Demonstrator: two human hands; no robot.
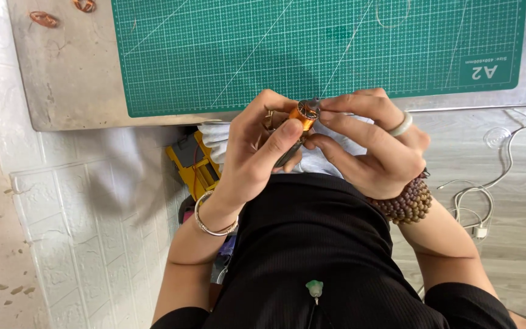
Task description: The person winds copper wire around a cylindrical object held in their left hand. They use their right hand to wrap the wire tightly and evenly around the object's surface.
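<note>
Both hands pinch a small copper coil (304,114) at the bench (74,79) edge — left hand (257,152) steadying it, right hand (366,149) gripping its end — just below the green mat (312,49).

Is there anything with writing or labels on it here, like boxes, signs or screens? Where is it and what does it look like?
Cutting mat: lies on the grey table, green rectangle with a white grid and a white size mark in its near right corner.
No boxes, signs or screens show.
Left hand and right hand hold a small copper coil that bears no label.
</note>
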